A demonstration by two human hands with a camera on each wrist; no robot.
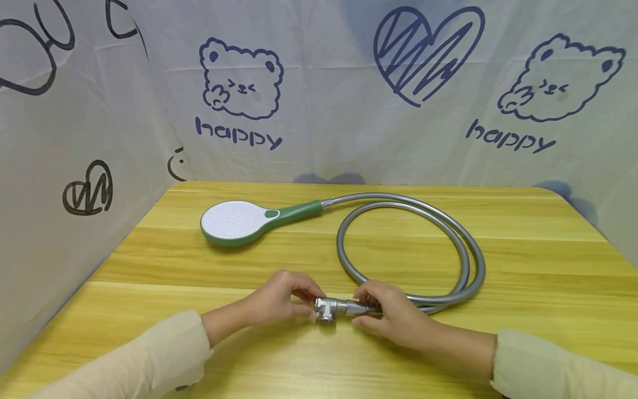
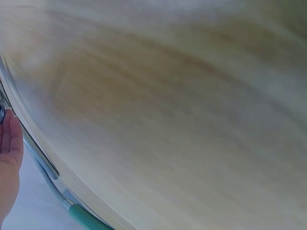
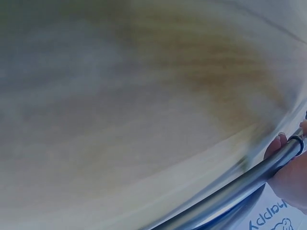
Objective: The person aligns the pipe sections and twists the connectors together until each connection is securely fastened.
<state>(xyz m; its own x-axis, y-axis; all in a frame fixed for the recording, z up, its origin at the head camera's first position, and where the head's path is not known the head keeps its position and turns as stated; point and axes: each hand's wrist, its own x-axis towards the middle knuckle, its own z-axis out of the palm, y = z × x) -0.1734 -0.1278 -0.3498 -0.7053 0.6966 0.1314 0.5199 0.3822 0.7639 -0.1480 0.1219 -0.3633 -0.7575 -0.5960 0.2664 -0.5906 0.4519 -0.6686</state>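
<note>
A chrome tee-shaped valve fitting lies at the near middle of the table, joined or held against the metal end of a grey shower hose. My left hand pinches the fitting's left side between thumb and fingers. On the other side, my right hand grips the hose end. Whether the two parts are threaded together cannot be told. In the right wrist view the hose runs through the right hand's fingers. Only part of the left hand shows in the left wrist view.
The hose coils in a loop at the right and runs to a green shower head with a white face, lying at the back left. A wood-grain table bears everything. White cloth walls with drawings stand behind and beside it.
</note>
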